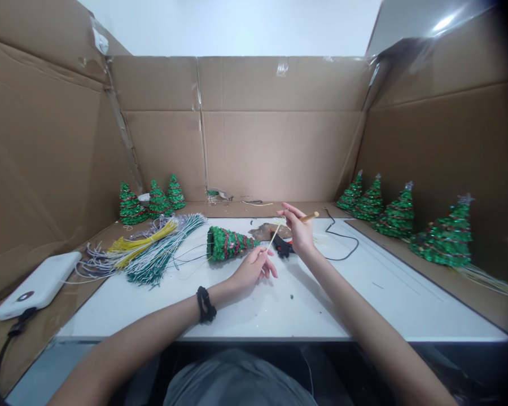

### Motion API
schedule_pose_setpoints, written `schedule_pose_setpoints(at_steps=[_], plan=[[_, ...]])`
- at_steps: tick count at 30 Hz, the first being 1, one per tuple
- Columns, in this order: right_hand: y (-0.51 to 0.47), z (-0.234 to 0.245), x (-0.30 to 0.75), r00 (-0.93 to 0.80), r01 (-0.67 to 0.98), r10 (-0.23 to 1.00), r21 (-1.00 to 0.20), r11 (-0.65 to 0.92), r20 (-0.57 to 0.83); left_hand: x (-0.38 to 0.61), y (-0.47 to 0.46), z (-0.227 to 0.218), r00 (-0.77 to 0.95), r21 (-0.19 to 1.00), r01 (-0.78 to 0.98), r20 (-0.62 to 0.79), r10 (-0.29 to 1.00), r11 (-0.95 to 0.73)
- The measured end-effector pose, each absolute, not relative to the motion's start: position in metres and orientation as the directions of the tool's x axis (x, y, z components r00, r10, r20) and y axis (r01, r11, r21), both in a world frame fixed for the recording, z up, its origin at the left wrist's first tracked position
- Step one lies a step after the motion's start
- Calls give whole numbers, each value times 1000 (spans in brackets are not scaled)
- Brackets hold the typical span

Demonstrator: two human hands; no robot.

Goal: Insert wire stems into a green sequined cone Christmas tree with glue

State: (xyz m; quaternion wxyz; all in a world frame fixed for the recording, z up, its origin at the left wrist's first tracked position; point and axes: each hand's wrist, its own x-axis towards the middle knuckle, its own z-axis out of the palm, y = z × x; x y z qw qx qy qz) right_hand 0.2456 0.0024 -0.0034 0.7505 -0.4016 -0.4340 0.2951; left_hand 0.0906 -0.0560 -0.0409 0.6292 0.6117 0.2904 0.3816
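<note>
Over the desk: thin pale strand, straight, slanted.
Left hand pinches its lower end, right hand its top.

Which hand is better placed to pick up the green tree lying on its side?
Probably the left hand: it sits right beside the lying tree, near its tip. The right hand is farther off, raised, and pinches a tan stick.

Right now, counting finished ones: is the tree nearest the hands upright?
No, the tree lies on its side on the white board, near the left hand.
</note>
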Motion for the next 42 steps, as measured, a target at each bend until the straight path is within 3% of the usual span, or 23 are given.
schedule_pose_setpoints(at_steps=[17,21,24,27,29,32,35,39,42], plan=[[6,3,262,589,-61,643,-766,640,491,84,-50,-45,551,989,-117,-14,835,94],[5,5,263,610,48,589,-766,641,530,84,-49,-46,515,991,-107,-9,857,75],[-4,9,262,606,309,388,-655,690,695,84,-48,-50,487,999,-28,-2,873,17],[-19,12,256,419,647,160,-418,637,894,81,-46,-54,469,978,140,73,880,-156],[-27,11,248,190,750,144,-238,617,971,77,-44,-55,486,914,253,162,859,-316],[-33,6,232,-173,779,241,-17,626,955,71,-42,-54,501,818,328,273,821,-472],[-34,2,223,-280,833,180,145,534,943,65,-41,-46,475,771,357,337,813,-528],[-38,9,228,-69,904,-57,87,419,996,57,-41,-24,442,693,397,431,787,-602],[-46,21,234,34,914,-153,31,404,988,46,-39,1,425,646,438,463,778,-625]])
